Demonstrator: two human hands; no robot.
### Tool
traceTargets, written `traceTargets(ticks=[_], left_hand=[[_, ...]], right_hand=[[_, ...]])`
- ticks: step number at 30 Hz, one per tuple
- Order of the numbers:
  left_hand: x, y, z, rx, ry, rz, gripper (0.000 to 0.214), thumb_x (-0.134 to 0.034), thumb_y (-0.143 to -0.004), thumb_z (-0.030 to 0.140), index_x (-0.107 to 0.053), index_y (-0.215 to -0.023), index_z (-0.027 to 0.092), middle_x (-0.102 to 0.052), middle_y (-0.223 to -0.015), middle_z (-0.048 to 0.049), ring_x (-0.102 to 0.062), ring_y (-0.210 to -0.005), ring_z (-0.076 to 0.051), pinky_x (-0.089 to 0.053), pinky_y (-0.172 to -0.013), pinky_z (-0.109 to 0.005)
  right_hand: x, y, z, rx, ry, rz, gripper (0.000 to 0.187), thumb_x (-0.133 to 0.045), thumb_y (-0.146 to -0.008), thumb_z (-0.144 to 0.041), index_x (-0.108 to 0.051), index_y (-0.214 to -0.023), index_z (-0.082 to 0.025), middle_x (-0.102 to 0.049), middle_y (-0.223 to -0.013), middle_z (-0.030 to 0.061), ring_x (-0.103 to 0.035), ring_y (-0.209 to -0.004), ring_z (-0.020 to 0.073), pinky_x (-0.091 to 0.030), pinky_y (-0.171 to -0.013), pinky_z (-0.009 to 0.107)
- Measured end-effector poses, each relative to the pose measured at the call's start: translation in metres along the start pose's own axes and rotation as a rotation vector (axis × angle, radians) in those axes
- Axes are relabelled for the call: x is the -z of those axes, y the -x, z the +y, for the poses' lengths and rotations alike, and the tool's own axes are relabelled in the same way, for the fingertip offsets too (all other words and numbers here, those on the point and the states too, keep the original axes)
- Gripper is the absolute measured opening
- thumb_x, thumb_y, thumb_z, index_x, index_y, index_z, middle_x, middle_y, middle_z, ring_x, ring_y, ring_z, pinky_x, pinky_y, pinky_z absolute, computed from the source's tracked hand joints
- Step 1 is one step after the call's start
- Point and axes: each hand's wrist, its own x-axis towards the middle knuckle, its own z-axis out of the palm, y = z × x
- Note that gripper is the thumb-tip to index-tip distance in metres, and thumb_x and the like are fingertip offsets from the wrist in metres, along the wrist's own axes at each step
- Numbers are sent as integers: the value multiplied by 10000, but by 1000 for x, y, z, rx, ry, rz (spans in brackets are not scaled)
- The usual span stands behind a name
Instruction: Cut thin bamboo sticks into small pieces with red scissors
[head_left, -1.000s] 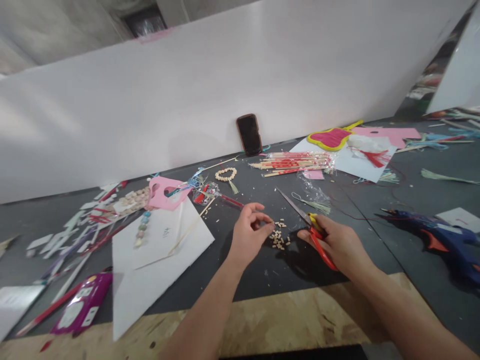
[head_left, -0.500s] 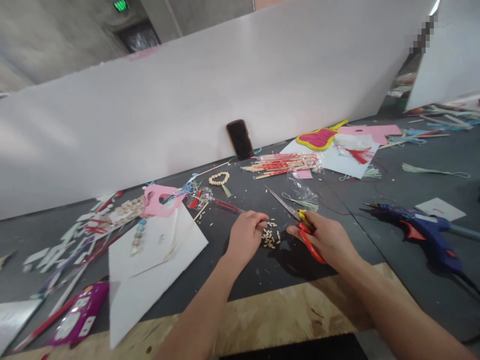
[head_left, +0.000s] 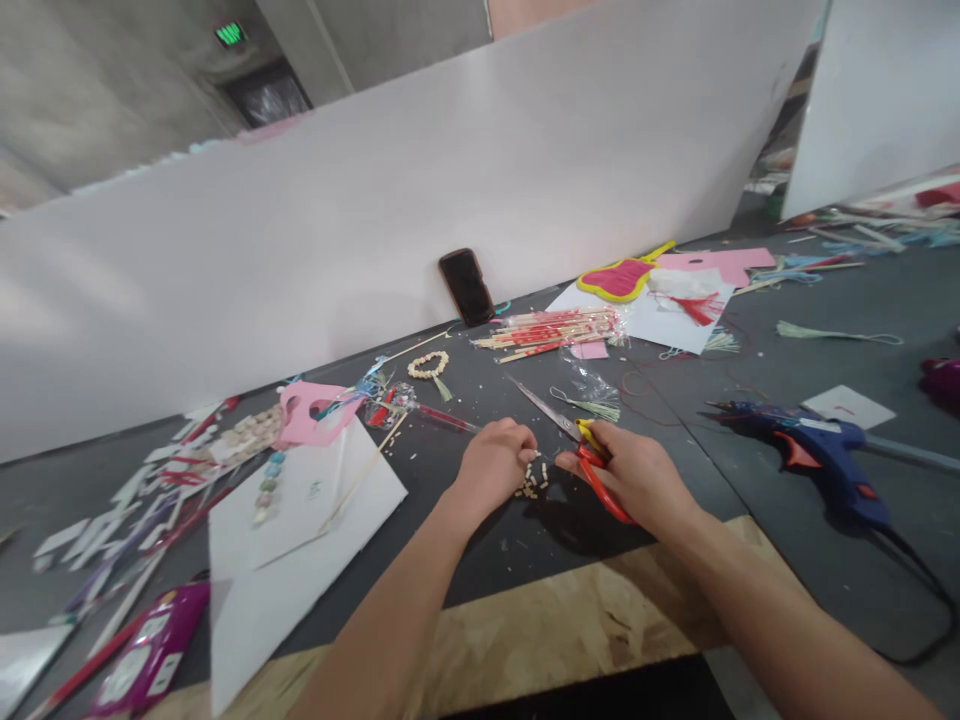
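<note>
Your right hand (head_left: 637,475), right of the frame's centre, grips the red-and-yellow scissors (head_left: 555,415), whose blades lie close together and point toward the upper left. Your left hand (head_left: 491,460), near the centre, curls its fingers beside a small pile of pale pieces (head_left: 531,488) on the dark table (head_left: 480,565), and whether they pinch anything cannot be told. A blue glue gun (head_left: 832,455) lies at the right, and a phone (head_left: 466,286) leans on the white board (head_left: 360,240) above centre.
</note>
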Motion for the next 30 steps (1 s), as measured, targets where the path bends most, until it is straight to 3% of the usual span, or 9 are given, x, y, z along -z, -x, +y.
traceTargets(ticks=[4, 7, 12, 16, 19, 24, 30], left_hand=[[3, 4, 0, 3, 43, 6, 128, -526, -806, 163, -646, -788, 204, -626, -840, -26, -575, -823, -174, -423, -726, -267], [5, 12, -1, 58, 171, 77, 126, -531, -805, 164, -650, -799, 204, -650, -843, -22, -582, -838, -178, -419, -747, -273], [1, 29, -7, 250, 669, 249, 74, -596, -786, 255, -644, -791, 199, -625, -684, 17, -547, -637, -129, -402, -621, -234], [-5, 33, -12, 342, 1167, 345, 149, -682, -727, 308, -644, -784, 176, -652, -741, 4, -534, -639, -99, -395, -615, -210], [-5, 32, -13, 361, 1373, 403, 139, -718, -685, 265, -650, -750, 163, -654, -740, 1, -536, -635, -89, -403, -617, -203], [0, 32, -10, 304, 1589, 443, 163, -730, -628, 125, -605, -727, 163, -626, -686, 35, -545, -642, -66, -414, -623, -170], [2, 33, -10, 290, 1616, 454, 375, -728, -641, 81, -525, -935, 196, -655, -736, 43, -581, -675, -69, -438, -672, -187]], right_hand=[[-1, 0, 2, 1, 13, -8, 399, -444, -822, -588, -337, -651, -245, -490, -535, -38, -385, -456, 113, -260, -480, 230], [-1, 0, 2, -11, 17, -25, 388, -452, -821, -580, -346, -657, -244, -499, -540, -38, -394, -458, 112, -263, -481, 229], [1, 0, -3, 0, 38, -71, 374, -465, -809, -572, -366, -660, -243, -511, -557, -32, -420, -469, 115, -273, -476, 230], [0, 2, -10, 24, 75, -111, 344, -524, -772, -557, -413, -693, -242, -548, -629, -18, -466, -514, 123, -309, -485, 233], [-3, 3, -11, 81, 104, -109, 316, -560, -752, -539, -476, -776, -236, -592, -745, 17, -545, -656, 164, -382, -556, 254], [-9, 4, -7, 190, 189, -107, 296, -558, -765, -489, -513, -881, -220, -622, -891, 68, -576, -866, 229, -445, -698, 323], [-11, 4, -5, 231, 235, -81, 316, -539, -787, -510, -519, -881, -209, -627, -868, 73, -584, -836, 237, -455, -672, 334]])
